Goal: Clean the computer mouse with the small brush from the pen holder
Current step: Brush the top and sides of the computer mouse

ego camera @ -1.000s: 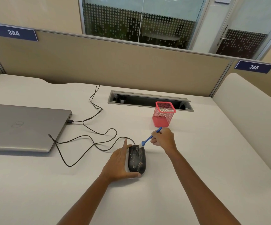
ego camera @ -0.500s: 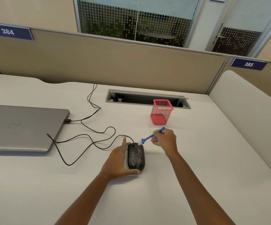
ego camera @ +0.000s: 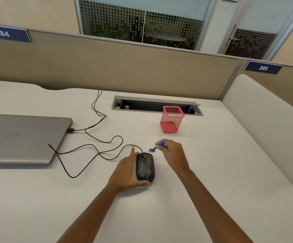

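Observation:
A black wired computer mouse [ego camera: 145,167], speckled with pale dust, lies on the white desk. My left hand [ego camera: 127,171] cups its left side and near end, thumb under the back. My right hand [ego camera: 174,155] hovers just right of and beyond the mouse, pinching a small blue brush [ego camera: 155,147]. The brush is blurred, its head pointing left and hanging a little above the mouse's front end, not touching it. The red mesh pen holder [ego camera: 171,120] stands farther back and looks empty.
A shut grey laptop [ego camera: 23,137] lies at the left, with black cables [ego camera: 96,130] looping from it toward the mouse. A cable slot [ego camera: 152,105] is cut into the desk behind the pen holder. Beige partitions [ego camera: 124,67] wall the back and right.
The brush head left the mouse's front end and lifted away; my right hand turned so less of the brush shows. My left hand stayed on the mouse.

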{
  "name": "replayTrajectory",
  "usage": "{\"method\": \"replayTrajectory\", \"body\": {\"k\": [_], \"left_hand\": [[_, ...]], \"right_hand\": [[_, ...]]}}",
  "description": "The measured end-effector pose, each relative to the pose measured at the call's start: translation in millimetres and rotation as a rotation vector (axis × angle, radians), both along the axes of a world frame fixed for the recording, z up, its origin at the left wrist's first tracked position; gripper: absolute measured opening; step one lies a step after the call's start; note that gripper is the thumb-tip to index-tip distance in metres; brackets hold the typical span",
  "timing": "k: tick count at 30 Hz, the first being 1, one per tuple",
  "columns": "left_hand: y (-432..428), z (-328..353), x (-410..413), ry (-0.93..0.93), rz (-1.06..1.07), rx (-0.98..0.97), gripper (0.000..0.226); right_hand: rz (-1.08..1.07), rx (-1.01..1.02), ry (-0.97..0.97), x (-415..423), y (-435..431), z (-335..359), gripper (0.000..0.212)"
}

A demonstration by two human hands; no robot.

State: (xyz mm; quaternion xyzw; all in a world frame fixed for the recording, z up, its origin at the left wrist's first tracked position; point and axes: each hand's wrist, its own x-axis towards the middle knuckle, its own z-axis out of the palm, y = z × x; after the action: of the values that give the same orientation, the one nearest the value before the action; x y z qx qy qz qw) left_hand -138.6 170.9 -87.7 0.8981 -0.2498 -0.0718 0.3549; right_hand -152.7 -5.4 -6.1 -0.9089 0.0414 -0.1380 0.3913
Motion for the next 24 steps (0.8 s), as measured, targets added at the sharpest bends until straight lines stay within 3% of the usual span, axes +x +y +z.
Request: {"method": "replayTrajectory", "body": {"k": [4,8,15,20,24], "left_hand": [[-0.6,-0.4,-0.1,-0.017,0.007,-0.005,0.125],[-0.5,-1.8,0.2,-0.014,0.012,-0.011,0.124],[-0.6,-3.0,1.2,-0.008,0.015,-0.005,0.125],[-0.5,-2.7,0.7,-0.010,0.013,-0.010,0.124],[-0.4,-2.3,0.3,-0.005,0.018,-0.015,0.123]], "right_hand": [[0.191,-0.207,-0.018,-13.5,-0.5,-7.9,0.013],[0.239,-0.279,-0.067,-31.5,-6.7,-9.9,0.011],[0.256,-0.256,-0.005,-41.9,-24.5,-4.5,0.013],[0.182,-0.172,-0.138,-27.5,-6.5,7.8,0.010],[0.153,-0.147,-0.117,-8.5,14.4,11.6,0.014]]}}
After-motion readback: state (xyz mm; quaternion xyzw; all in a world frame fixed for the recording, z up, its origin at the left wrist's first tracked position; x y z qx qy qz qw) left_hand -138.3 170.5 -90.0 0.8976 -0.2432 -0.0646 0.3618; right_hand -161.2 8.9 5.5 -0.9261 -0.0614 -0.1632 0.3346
